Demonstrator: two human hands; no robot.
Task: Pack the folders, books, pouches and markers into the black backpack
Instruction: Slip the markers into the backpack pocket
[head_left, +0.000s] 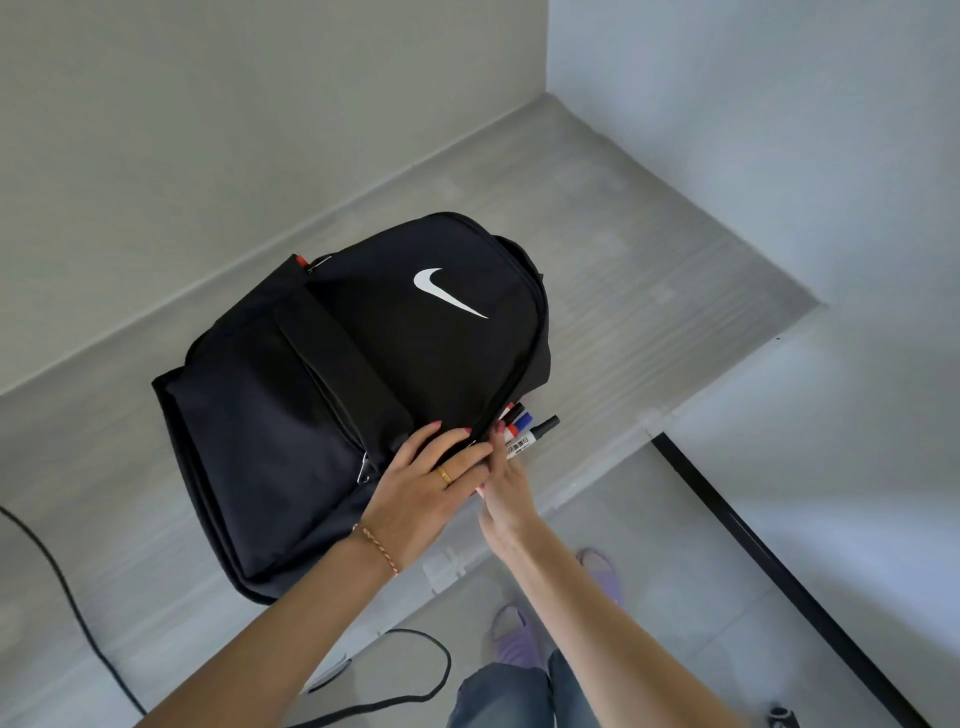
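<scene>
The black backpack (358, 374) with a white swoosh lies flat on a grey ledge (649, 291), front side up. Several markers (524, 431) with red, blue and black caps stick out of its right side opening. My left hand (431, 478) lies on the backpack's near right edge, fingers curled over the fabric beside the opening. My right hand (506, 493) holds the markers at the opening, its fingers partly hidden behind my left hand. A red tip (297, 260) shows at the backpack's far left corner. No folders, books or pouches are visible.
Grey walls (208, 130) close in the ledge at the back and right. A black cable (62, 587) runs down the left; another loops on the floor (415, 670). Purple slippers (511, 634) and my jeans show below the ledge edge. A black strip (769, 561) borders the floor.
</scene>
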